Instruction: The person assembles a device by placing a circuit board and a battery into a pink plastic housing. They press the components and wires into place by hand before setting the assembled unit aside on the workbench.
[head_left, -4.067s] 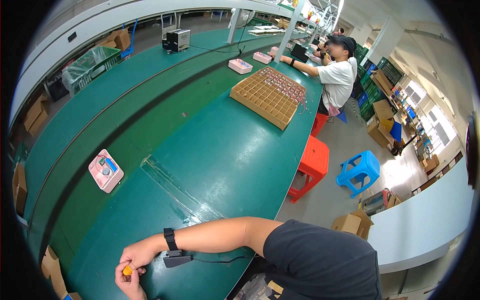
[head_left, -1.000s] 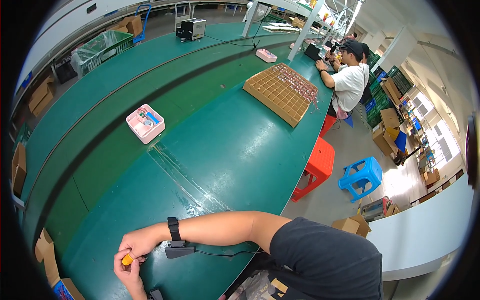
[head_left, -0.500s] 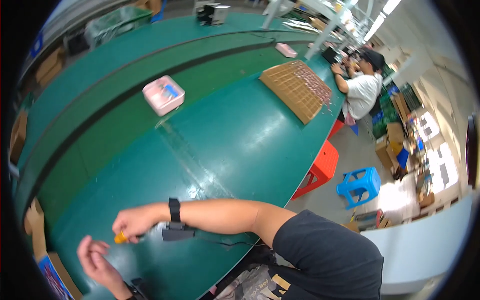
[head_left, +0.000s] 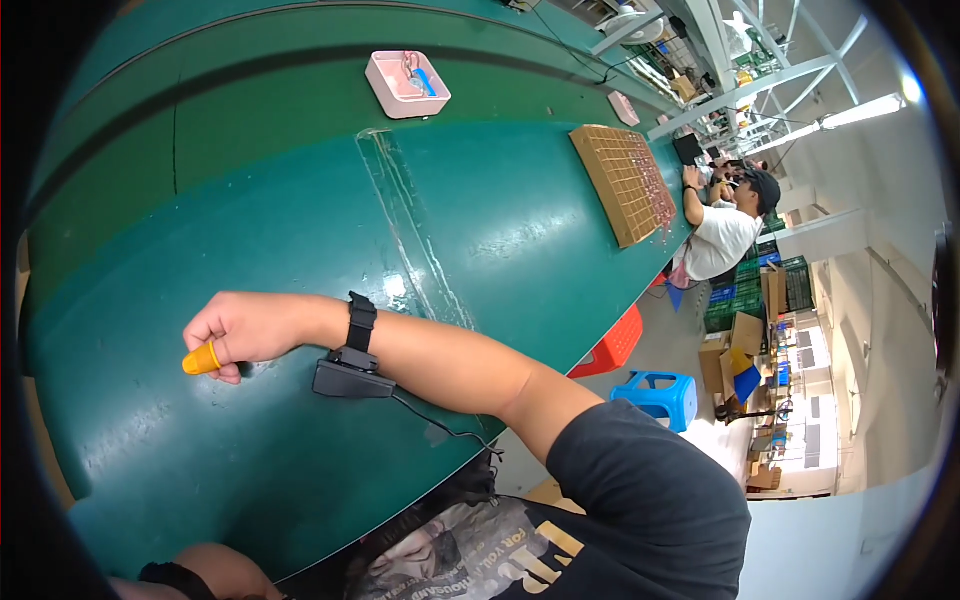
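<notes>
My right hand (head_left: 245,328) is over the green tabletop (head_left: 300,240) at the left, its fingers curled in. A yellow finger cot (head_left: 202,359) covers the thumb tip. What those fingers hold, if anything, is hidden beneath the hand. Round the right wrist goes a black strap (head_left: 361,322) with a small black box (head_left: 350,377) and a cable. At the lower left rim only the left forearm (head_left: 235,572), a black band (head_left: 178,578) and a sliver of my left hand (head_left: 135,590) show. The left fingers are out of sight.
A pink tray (head_left: 408,105) with a blue item stands at the far side. Farther right lies a divided cardboard box (head_left: 612,200) with small reddish pieces. A person in white (head_left: 728,240) sits beyond it. Red (head_left: 615,345) and blue (head_left: 660,395) stools stand beside the table.
My left hand has drawn away from the right hand, down to the lower rim. The right hand stays curled. The whole view has shifted, and the carton at the left is mostly out of sight.
</notes>
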